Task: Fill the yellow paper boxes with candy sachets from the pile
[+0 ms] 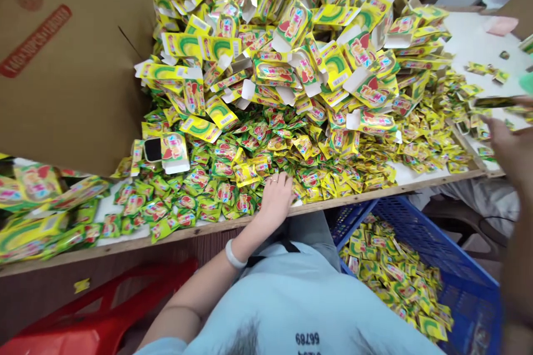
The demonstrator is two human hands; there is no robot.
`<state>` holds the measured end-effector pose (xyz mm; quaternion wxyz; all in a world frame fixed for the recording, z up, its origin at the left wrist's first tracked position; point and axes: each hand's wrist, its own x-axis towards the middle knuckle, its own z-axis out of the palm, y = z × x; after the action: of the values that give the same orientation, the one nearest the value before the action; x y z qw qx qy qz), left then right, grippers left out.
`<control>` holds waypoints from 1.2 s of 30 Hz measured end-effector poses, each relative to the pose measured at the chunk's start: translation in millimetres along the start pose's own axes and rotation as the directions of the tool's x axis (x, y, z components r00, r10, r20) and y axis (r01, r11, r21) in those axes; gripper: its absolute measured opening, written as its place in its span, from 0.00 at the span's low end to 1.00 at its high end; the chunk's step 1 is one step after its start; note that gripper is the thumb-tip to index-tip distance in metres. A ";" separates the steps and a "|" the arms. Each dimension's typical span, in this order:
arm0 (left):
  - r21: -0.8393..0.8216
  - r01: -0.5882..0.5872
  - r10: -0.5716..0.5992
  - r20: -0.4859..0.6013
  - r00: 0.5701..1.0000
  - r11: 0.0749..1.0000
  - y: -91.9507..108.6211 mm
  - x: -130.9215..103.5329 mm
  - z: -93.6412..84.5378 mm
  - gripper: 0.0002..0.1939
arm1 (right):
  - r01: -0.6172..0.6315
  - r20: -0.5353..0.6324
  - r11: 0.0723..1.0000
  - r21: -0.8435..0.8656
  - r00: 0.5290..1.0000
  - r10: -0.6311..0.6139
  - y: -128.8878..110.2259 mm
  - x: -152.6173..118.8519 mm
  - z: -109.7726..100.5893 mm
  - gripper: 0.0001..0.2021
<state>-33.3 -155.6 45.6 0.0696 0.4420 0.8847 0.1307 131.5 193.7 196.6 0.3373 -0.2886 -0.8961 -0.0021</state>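
Observation:
My left hand (275, 197), with a ring on one finger and a pale band at the wrist, rests at the table's front edge. Its fingers are curled down among small candy packets (227, 193); what they hold, if anything, is hidden. Just beyond the fingertips lie yellow packets (251, 171). Far to the right, my right hand (510, 141) is stretched over the table, blurred and partly cut off by the frame. Near its fingers is a dark, flat, long thing (493, 102); whether the hand grips it I cannot tell.
Open yellow candy boxes (287, 69) are heaped behind the packets. A large carton (75, 61) stands at left, near a dark-screened device (152, 150). Below the wooden table edge (333, 201) are a blue crate (470, 294) holding packets and a red stool (70, 338).

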 end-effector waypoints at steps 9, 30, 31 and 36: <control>0.100 0.002 -0.008 0.056 0.998 0.995 3.6 0.1 11.0 0.19 | -0.051 0.571 0.992 0.112 0.821 -0.022 -174.4 -133.1 140.9 0.24; -0.856 0.001 -0.145 -0.086 0.986 0.516 -2.1 21.0 -4.7 0.12 | -0.680 0.672 0.040 0.732 0.730 0.126 -177.6 -170.9 122.5 0.19; -0.874 -0.007 -0.170 -0.102 0.980 0.486 0.2 20.9 -6.8 0.15 | -0.683 0.677 0.030 0.730 0.728 0.106 -180.3 -169.4 123.0 0.19; -0.909 0.043 -0.150 -0.022 0.988 0.414 4.9 20.0 -13.0 0.28 | -0.687 0.689 0.052 0.725 0.725 -0.021 -170.1 -161.1 117.9 0.17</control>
<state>-44.7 -139.0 59.4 0.2597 0.2762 0.7013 0.6037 69.8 -7.8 40.4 0.1650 -0.1998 -0.6240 0.7372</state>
